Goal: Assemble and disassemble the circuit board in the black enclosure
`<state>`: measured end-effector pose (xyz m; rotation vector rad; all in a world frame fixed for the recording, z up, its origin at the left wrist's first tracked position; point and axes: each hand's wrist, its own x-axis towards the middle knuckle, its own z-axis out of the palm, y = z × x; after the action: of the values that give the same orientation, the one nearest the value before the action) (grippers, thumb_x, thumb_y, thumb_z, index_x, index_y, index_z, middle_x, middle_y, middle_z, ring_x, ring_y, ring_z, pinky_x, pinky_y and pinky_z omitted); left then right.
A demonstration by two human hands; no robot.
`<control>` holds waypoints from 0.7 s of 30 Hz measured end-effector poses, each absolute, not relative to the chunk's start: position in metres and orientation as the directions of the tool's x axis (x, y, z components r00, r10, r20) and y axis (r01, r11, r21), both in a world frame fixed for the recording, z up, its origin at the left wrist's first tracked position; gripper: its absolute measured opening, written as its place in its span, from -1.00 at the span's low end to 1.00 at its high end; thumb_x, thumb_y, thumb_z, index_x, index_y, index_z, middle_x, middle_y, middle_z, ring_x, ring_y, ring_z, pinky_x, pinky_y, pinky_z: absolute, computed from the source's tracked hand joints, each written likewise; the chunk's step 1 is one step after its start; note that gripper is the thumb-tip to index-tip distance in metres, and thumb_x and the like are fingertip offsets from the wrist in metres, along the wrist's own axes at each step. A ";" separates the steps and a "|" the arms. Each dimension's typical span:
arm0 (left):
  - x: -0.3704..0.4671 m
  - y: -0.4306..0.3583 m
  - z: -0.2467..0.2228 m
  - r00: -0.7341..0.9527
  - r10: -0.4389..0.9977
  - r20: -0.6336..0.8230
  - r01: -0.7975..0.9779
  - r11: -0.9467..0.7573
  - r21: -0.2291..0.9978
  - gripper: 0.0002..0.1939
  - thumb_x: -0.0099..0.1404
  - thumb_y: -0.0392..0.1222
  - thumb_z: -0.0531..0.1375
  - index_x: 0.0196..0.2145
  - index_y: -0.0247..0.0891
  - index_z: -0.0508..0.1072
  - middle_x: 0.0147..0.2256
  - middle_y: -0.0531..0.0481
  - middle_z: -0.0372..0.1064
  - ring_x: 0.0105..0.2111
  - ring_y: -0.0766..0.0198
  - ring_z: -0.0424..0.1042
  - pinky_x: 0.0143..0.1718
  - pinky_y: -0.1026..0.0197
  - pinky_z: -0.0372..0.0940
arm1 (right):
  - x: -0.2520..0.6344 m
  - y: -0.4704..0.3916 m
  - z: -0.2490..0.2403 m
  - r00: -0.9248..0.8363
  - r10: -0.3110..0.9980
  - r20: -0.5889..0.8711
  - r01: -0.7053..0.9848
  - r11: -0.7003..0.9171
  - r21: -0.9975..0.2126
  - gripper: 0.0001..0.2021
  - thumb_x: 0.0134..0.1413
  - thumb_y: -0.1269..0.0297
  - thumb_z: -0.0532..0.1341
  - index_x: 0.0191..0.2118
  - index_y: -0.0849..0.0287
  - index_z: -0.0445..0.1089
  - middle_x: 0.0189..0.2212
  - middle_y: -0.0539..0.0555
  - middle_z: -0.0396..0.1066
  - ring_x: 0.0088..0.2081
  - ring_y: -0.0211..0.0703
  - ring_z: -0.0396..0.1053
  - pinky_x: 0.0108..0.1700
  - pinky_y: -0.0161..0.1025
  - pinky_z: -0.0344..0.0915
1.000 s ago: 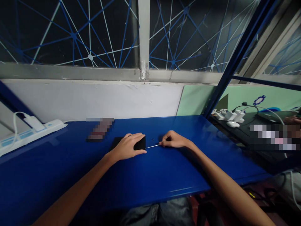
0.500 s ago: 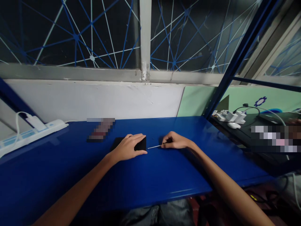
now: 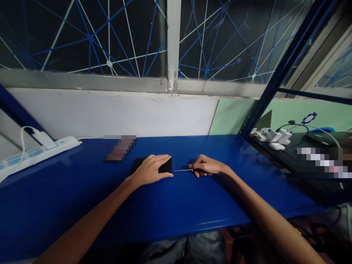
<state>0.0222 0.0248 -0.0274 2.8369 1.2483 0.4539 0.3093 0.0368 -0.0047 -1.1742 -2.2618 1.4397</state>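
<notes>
A flat black box-shaped object point(image 3: 165, 167) lies on the blue table point(image 3: 176, 209). My left hand point(image 3: 150, 169) grips it from above, the fingers along the far side and the thumb along the near side. In my right hand point(image 3: 205, 165) is a screwdriver point(image 3: 183, 170), its thin metal shaft pointing left and its handle mostly hidden by my curled fingers. The tip is at the right end of the black object; whether it touches cannot be made out.
A white power strip point(image 3: 62, 143) with a plugged-in charger stands at the left. Behind my left hand lies a pixelated flat item point(image 3: 121, 148). To the right, past a blue frame post point(image 3: 254, 117), are white adapters point(image 3: 280, 135), a white mouse point(image 3: 276, 146) and cables.
My right hand has turned slightly, and the screwdriver shaft now lies more level, with its handle end lower. My left hand still holds the black object. The whole view has shifted a little.
</notes>
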 end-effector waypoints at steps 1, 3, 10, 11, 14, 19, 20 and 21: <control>0.022 0.025 -0.028 0.640 0.720 0.268 0.719 -0.684 0.119 -0.25 0.28 0.33 0.08 0.22 -0.27 0.25 0.17 -0.22 0.27 0.14 -0.05 0.29 0.08 -0.03 0.18 | 0.309 0.037 -0.005 -0.669 0.709 -0.224 0.512 0.221 -0.830 -0.48 0.17 -0.08 0.09 -0.59 0.26 0.40 -0.77 -0.09 0.11 -0.73 -0.40 0.00 -0.68 -0.36 -0.04; 0.022 0.026 -0.028 0.640 0.716 0.280 0.719 -0.686 0.112 -0.25 0.27 0.33 0.09 0.21 -0.28 0.26 0.16 -0.23 0.28 0.14 -0.06 0.29 0.07 -0.03 0.20 | 0.309 0.037 -0.005 -0.693 0.695 -0.191 0.505 0.278 -0.817 -0.51 0.17 -0.04 0.11 -0.60 0.25 0.36 -0.76 -0.10 0.10 -0.70 -0.40 -0.01 -0.65 -0.36 -0.06; 0.023 0.024 -0.027 0.639 0.717 0.279 0.727 -0.681 0.086 -0.27 0.27 0.32 0.09 0.22 -0.23 0.26 0.16 -0.24 0.28 0.13 -0.05 0.31 0.06 -0.04 0.20 | 0.310 0.042 -0.010 -0.683 0.719 -0.127 0.492 0.324 -0.808 -0.57 -0.07 -0.07 0.32 -0.55 0.20 0.25 -0.68 -0.12 0.14 -0.65 -0.39 0.09 -0.58 -0.36 -0.02; 0.023 0.024 -0.027 0.639 0.718 0.277 0.727 -0.681 0.088 -0.27 0.27 0.32 0.10 0.22 -0.22 0.25 0.16 -0.23 0.28 0.14 -0.05 0.30 0.06 -0.04 0.20 | 0.310 0.042 -0.012 -0.667 0.729 -0.151 0.505 0.295 -0.811 -0.58 -0.11 -0.07 0.34 -0.51 0.19 0.24 -0.67 -0.12 0.17 -0.66 -0.38 0.12 -0.59 -0.36 0.00; 0.024 0.024 -0.025 0.635 0.728 0.260 0.731 -0.675 0.102 -0.26 0.28 0.32 0.09 0.22 -0.24 0.25 0.17 -0.24 0.27 0.15 -0.06 0.29 0.07 -0.04 0.18 | 0.307 0.042 -0.016 -0.626 0.772 -0.109 0.537 0.326 -0.779 -0.57 -0.20 -0.01 0.41 -0.46 0.17 0.22 -0.64 -0.12 0.21 -0.64 -0.38 0.13 -0.59 -0.37 0.00; 0.025 0.023 -0.025 0.641 0.724 0.255 0.722 -0.681 0.120 -0.30 0.30 0.28 0.10 0.23 -0.22 0.24 0.17 -0.20 0.27 0.14 -0.04 0.28 0.09 -0.04 0.15 | 0.307 0.041 -0.013 -0.621 0.784 0.020 0.530 0.438 -0.726 -0.65 0.03 -0.03 0.28 -0.41 0.20 0.32 -0.59 -0.08 0.24 -0.55 -0.35 0.12 -0.52 -0.37 0.02; 0.025 0.023 -0.025 0.645 0.718 0.262 0.717 -0.687 0.117 -0.32 0.31 0.26 0.10 0.22 -0.21 0.24 0.17 -0.19 0.27 0.14 -0.04 0.28 0.10 -0.03 0.15 | 0.308 0.041 -0.012 -0.622 0.783 0.024 0.525 0.439 -0.729 -0.66 0.07 -0.02 0.24 -0.39 0.20 0.34 -0.57 -0.07 0.26 -0.54 -0.34 0.14 -0.51 -0.37 0.04; 0.025 0.023 -0.025 0.649 0.712 0.268 0.713 -0.692 0.112 -0.35 0.31 0.23 0.11 0.22 -0.19 0.25 0.18 -0.19 0.26 0.14 -0.03 0.27 0.10 -0.03 0.14 | 0.309 0.042 -0.011 -0.625 0.780 0.026 0.520 0.441 -0.732 -0.67 0.09 -0.01 0.23 -0.38 0.21 0.35 -0.56 -0.06 0.27 -0.53 -0.34 0.15 -0.50 -0.36 0.05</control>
<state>0.0251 0.0225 -0.0250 2.8564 1.2334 0.4624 0.3087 0.0420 -0.0112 -1.1060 -2.3370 1.0010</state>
